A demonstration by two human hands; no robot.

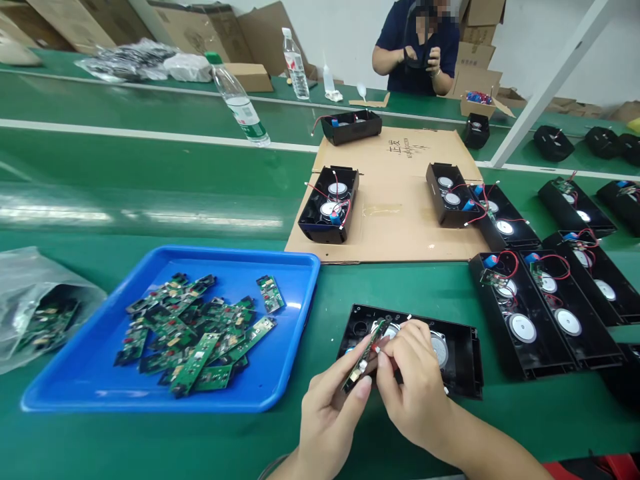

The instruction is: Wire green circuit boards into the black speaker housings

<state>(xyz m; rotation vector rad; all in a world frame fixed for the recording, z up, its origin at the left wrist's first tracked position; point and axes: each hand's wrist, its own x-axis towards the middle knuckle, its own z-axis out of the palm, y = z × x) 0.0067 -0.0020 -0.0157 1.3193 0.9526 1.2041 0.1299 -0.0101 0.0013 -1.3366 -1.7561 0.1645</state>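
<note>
Left grip (327,407) holds 1 circuit board (364,359), right grip (413,377) pinches a connector (377,349); cardboard (400,230) reads 正发

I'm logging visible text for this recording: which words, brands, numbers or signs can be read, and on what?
"正发": handwritten on the cardboard sheet; the writing beside it is too small to make out.
Green-capped bottle: label too small to read.
White-capped bottle: label too small to read.
Stacked cartons: printing blurred.
Circuit board in the left hand: no marking readable.
</note>
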